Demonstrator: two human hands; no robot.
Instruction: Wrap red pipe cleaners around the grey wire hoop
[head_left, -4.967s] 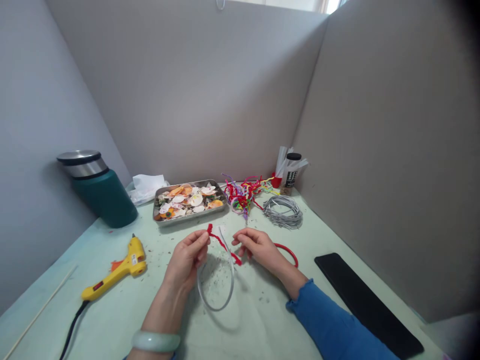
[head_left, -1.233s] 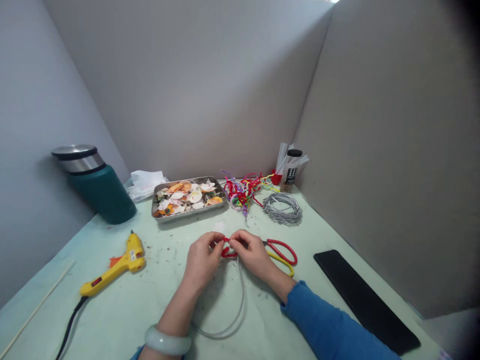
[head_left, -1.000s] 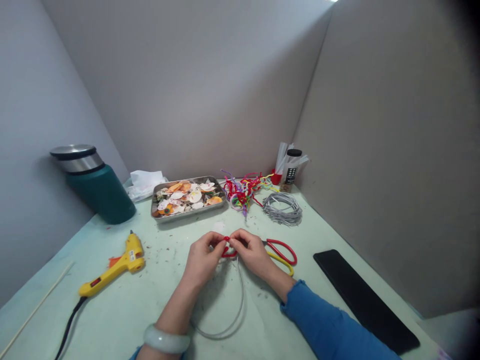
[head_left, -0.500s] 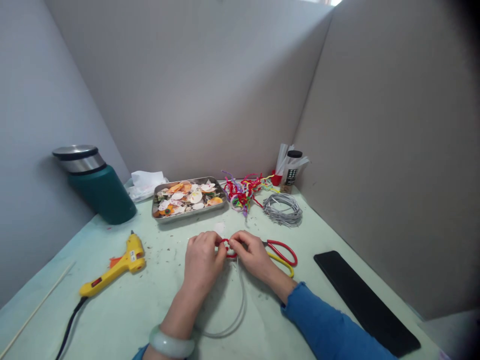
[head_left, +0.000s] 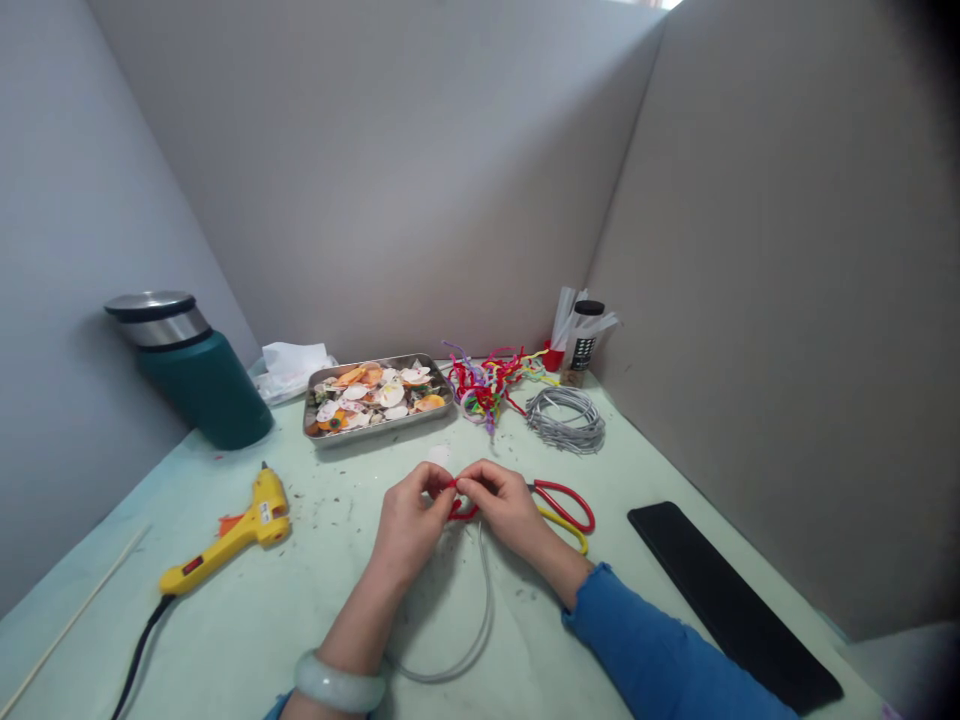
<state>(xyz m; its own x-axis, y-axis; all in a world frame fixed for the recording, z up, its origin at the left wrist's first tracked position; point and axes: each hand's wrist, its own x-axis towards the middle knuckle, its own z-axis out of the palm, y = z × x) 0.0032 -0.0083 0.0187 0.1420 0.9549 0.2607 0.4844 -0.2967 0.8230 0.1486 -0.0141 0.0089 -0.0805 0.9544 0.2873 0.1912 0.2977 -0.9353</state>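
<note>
My left hand [head_left: 416, 520] and my right hand [head_left: 506, 508] meet over the middle of the table, fingertips pinched together. Between them is a short length of red yarn [head_left: 463, 513], curled in a small loop and partly hidden by the fingers. From just below it a grey wire [head_left: 486, 590] runs down in a wide curve towards my left wrist; whether it joins the yarn I cannot make out. Scissors with one red and one yellow handle [head_left: 566, 510] lie beside my right hand, their blades hidden beneath it.
A yellow glue gun [head_left: 225, 545] lies left, near a thin stick [head_left: 75, 620]. Behind are a green bottle [head_left: 202, 385], tissues [head_left: 292, 365], a metal tray [head_left: 382, 432] of shells, coloured yarn [head_left: 491, 385], a wire coil [head_left: 566, 420] and a jar [head_left: 581, 345]. A black strip [head_left: 731, 600] lies right.
My left hand has shifted slightly right, its fingertips now close against my right hand's. The red loop between them has changed shape, and the wire's curve has moved a little.
</note>
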